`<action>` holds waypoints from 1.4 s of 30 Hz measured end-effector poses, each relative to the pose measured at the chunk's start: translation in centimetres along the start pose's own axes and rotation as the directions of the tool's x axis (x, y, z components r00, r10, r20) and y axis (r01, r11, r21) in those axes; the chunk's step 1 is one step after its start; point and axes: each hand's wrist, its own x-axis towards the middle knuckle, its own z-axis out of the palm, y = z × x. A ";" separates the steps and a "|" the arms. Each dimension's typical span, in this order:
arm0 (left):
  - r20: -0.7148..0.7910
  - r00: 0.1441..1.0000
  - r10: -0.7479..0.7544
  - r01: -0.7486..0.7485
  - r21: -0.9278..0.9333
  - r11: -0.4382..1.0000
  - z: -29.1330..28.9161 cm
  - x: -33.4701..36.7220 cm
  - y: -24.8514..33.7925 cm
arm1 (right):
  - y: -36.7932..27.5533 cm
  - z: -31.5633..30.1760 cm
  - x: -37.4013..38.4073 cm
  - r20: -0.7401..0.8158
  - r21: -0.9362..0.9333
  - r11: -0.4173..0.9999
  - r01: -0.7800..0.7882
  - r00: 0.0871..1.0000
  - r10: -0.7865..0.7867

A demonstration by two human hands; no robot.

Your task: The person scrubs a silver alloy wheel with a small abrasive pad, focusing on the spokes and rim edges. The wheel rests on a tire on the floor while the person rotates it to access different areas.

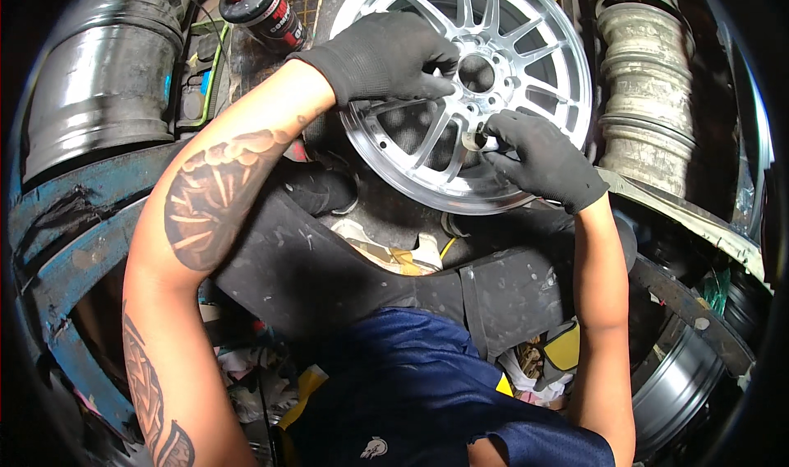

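Note:
A silver multi-spoke wheel rim (567,80) lies tilted in front of me, its hub with several bolt holes facing up. My left hand (390,56), in a black knit glove, reaches over its left side. The fingers are curled closed beside the hub, with a small whitish bit showing at their tips. My right hand (542,154), gloved the same way, is over the lower right spokes. Its thumb and fingers pinch a small pale, curved piece (477,138) close to a spoke. What either hand holds is too small to name.
A black bottle (271,15) with a red cap stands at the upper left. Large metal barrels (103,97) of rims are stacked at the left, and worn rims (649,97) at the right. A blue metal frame (82,253) runs along my left side. Another rim (678,393) lies lower right.

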 end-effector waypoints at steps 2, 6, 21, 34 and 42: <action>0.220 0.976 -0.010 0.026 -0.072 0.997 0.6 -1.0 0.2 | -0.2 -0.2 -0.2 -0.023 0.002 1.000 0.011 1.000 -0.011; 0.369 0.914 -0.167 0.052 0.302 0.952 4.7 -3.6 3.5 | -0.7 -0.9 -0.7 -0.060 -0.007 1.000 0.022 0.998 -0.022; 0.199 0.820 -0.537 0.468 0.309 0.828 7.3 -3.9 7.6 | -0.1 -1.4 -3.8 -0.246 0.009 0.994 0.106 0.964 -0.101; 0.264 0.790 -0.553 0.592 -0.097 0.800 6.1 -5.7 4.4 | 0.3 -2.1 -5.8 -0.411 -0.040 0.986 0.164 0.896 -0.166; 0.361 0.790 -0.495 0.488 0.116 0.865 5.5 -4.1 5.2 | 0.7 -1.0 -6.6 -0.432 -0.054 0.985 0.162 0.886 -0.170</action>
